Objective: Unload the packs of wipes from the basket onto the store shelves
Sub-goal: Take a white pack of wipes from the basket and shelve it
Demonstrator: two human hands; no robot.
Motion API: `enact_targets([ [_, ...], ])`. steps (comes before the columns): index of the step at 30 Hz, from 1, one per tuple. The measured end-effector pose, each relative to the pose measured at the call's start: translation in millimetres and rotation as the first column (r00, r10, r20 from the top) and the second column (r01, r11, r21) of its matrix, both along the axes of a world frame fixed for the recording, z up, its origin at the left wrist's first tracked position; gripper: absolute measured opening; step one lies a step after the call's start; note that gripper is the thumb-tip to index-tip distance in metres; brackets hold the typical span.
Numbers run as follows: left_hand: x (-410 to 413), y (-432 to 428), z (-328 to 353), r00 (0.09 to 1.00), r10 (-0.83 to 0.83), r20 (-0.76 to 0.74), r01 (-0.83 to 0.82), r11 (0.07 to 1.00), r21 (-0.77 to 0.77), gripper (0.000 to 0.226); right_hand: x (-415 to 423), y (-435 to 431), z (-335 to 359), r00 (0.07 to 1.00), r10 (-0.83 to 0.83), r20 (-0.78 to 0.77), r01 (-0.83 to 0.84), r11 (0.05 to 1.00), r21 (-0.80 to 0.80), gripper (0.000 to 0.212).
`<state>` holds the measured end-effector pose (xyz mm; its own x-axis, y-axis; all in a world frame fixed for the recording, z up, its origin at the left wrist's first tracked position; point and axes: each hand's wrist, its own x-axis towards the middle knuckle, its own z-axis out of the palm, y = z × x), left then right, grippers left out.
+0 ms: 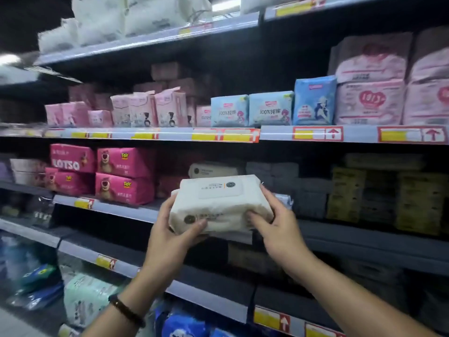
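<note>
Left hand (pixel 170 237) and right hand (pixel 279 227) clasp the wipes pack (pixel 218 203) between them, right of the pink Lotso packs (pixel 124 176). Its print is blurred

I have the pack (pixel 220 203) between both hands, just before the middle shelf (pixel 126 210). My left hand (pixel 170 229) grips its left end and my right hand (pixel 279 227) its right end. Behind it, on that shelf, lies a second pack (pixel 213 170). Left of that sit the bear packs (pixel 121 176), stacked two high; right of it stand stacked boxes (pixel 388 193). On the upper shelf (pixel 170 135) above, a row of pouches (pixel 269 109) stands upright. Low on the left lie more packs (pixel 85 297).
</note>
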<state>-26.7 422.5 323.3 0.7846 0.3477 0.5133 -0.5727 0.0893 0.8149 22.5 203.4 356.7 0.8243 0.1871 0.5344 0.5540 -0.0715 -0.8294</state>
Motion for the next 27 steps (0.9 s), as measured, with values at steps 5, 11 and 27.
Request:
enact_targets([
  [5,58,52,36,0.989,0.145,0.014,-0.145,0.987,0.068,0.065,69,60,42,0.988,-0.139,0.063,0.144,0.985,-0.092,0.059],
  [11,118,87,37,0.916,0.399,-0.040,-0.375,0.887,0.269,0.063,132,102,58,0.927,-0.373,0.035,0.344,0.809,-0.476,0.043],
  [27,104,65,36,0.714,0.650,-0.259,-0.534,0.745,0.399,0.069,100,57,69,0.951,-0.273,0.141,0.293,0.667,-0.685,0.054],
])
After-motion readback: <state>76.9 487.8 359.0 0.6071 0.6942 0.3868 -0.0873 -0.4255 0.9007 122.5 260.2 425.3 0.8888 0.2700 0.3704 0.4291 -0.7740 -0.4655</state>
